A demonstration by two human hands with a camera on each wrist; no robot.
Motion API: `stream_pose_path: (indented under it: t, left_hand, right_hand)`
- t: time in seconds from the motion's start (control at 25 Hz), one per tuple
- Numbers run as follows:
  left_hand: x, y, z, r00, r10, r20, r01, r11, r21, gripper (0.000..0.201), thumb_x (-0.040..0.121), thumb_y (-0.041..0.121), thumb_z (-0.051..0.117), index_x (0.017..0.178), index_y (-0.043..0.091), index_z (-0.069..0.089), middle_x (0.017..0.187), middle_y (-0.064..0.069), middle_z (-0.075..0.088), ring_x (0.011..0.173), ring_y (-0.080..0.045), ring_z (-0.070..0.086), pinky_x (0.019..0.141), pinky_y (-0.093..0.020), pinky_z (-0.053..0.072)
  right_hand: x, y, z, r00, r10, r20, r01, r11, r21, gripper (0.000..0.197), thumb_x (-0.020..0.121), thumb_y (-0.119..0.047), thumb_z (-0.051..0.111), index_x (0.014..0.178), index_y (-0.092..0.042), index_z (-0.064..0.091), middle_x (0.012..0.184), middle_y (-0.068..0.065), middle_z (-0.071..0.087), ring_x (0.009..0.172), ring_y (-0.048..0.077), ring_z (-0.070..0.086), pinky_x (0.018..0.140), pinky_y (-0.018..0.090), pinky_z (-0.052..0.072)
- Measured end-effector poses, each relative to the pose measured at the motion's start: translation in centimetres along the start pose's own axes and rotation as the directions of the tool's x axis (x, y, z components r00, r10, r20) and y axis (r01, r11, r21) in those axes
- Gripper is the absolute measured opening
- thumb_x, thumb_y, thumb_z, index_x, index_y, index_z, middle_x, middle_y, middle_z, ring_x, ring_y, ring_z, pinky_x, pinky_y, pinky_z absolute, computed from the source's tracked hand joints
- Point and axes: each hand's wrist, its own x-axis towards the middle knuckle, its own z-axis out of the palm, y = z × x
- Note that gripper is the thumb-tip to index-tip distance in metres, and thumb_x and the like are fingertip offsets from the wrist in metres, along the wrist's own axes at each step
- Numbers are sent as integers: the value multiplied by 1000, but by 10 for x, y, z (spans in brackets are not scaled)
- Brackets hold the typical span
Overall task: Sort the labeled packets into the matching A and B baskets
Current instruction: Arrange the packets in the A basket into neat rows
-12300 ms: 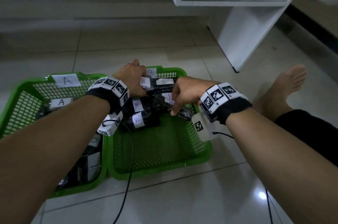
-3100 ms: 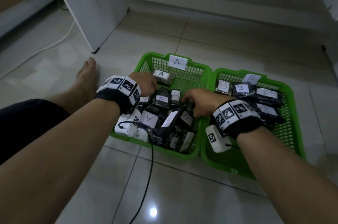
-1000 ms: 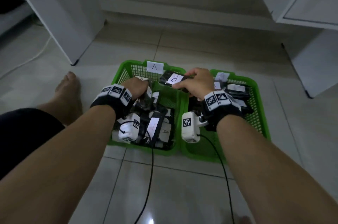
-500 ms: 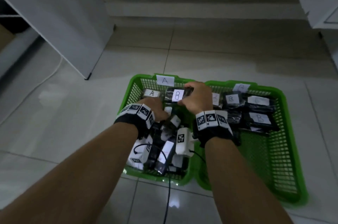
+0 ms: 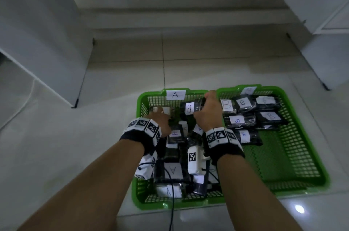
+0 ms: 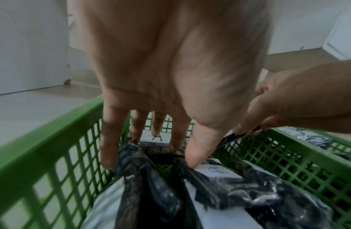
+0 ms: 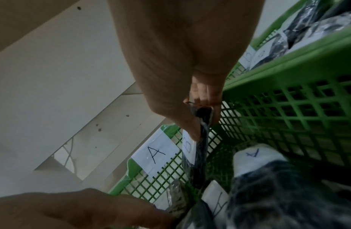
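Note:
Two green mesh baskets stand side by side on the floor. The A basket [image 5: 140,98] on the left is crowded with black packets. The B basket [image 5: 279,157] on the right holds several B packets [image 5: 242,102] at its far end. My right hand [image 5: 207,111] pinches a black packet with a B label [image 5: 189,108] and holds it above the far end of the A basket, beside the shared wall. In the right wrist view that B packet [image 7: 202,156] hangs from my right hand [image 7: 202,111]. My left hand [image 6: 155,148] reaches down with straight fingers among the A packets [image 5: 172,170].
White cabinet panels rise at the left [image 5: 47,51] and the right [image 5: 330,57] of the tiled floor. The paper A tag [image 5: 175,95] and the B tag [image 5: 249,90] sit on the far rims. A black cable [image 5: 171,213] trails from the wrists over the near rim.
My right hand still holds the B packet over the far end of the A basket, a little closer to the shared wall. My left hand stays down among the A packets.

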Motion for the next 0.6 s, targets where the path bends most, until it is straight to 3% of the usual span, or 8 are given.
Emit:
stream_pose_path:
  t: [0.08, 0.2, 0.24, 0.32, 0.4, 0.48, 0.52, 0.6]
  left_hand:
    - [2, -4, -2, 1000, 19, 1, -19, 1000, 9, 59, 88, 42, 55, 144, 28, 47, 158, -8, 15, 139, -39, 31, 109, -48, 40]
    - [4, 3, -13, 998, 24, 61, -26, 999, 30, 55, 92, 37, 52, 143, 16, 48, 163, -12, 4, 141, -46, 26, 108, -50, 40]
    - [4, 6, -16, 997, 21, 71, -22, 999, 24, 56, 92, 35, 51, 144, 13, 46, 163, -15, 1, 140, -48, 26, 108, -50, 40]
    - [1, 10, -19, 997, 29, 70, -30, 1000, 7, 60, 92, 34, 50, 147, 10, 40, 164, -19, -4, 140, -52, 26, 108, -50, 40]
    - [4, 7, -16, 998, 31, 59, -31, 1000, 1, 60, 93, 38, 51, 146, 13, 42, 164, -18, -7, 141, -49, 27, 107, -46, 41]
    - [-5, 3, -10, 997, 44, 60, -43, 999, -12, 57, 92, 43, 51, 144, 19, 48, 164, -17, 2, 141, -45, 29, 110, -45, 39]
    - [-12, 2, -10, 997, 71, 43, -69, 997, -33, 55, 93, 43, 50, 143, 21, 49, 161, -18, 14, 138, -43, 34, 110, -44, 39]
    - [-27, 1, -10, 992, 122, -27, -125, 977, -171, 49, 97, 39, 48, 141, 18, 52, 149, -16, 40, 130, -35, 46, 105, -37, 42]
  right_hand:
    - [-3, -1, 4, 998, 44, -55, -45, 999, -12, 41, 78, 0, 78, 108, -10, 52, 94, 3, 58, 84, 19, 57, 71, 29, 50]
    - [-7, 1, 14, 998, -60, -37, 49, 967, -252, 28, 83, -8, 77, 108, -8, 63, 113, 10, 60, 99, 22, 58, 91, 31, 52]
    - [-8, 2, 17, 997, -74, -5, 69, 949, -309, 34, 84, -6, 76, 115, -7, 62, 120, 13, 59, 106, 25, 59, 96, 33, 52]
    - [-11, 3, 20, 994, -65, 88, 93, 929, -359, 54, 84, 0, 71, 134, -7, 53, 125, 16, 59, 109, 31, 61, 94, 38, 54]
    - [-6, 8, 17, 976, -118, 183, 181, 907, -381, 49, 85, -2, 62, 134, -9, 55, 117, 18, 64, 105, 35, 63, 90, 42, 55]
    - [-6, 10, 13, 948, -67, 313, 209, 868, -450, 35, 87, -9, 56, 121, -8, 65, 117, 20, 64, 111, 36, 60, 93, 40, 53]
    - [-6, 6, 11, 926, -2, 377, 209, 835, -510, 33, 89, -11, 54, 119, -6, 65, 122, 21, 63, 116, 36, 57, 97, 39, 51]
    - [-6, -1, 8, 880, 105, 463, 217, 779, -589, 38, 94, -14, 53, 130, -2, 58, 137, 24, 52, 128, 37, 48, 105, 41, 46]
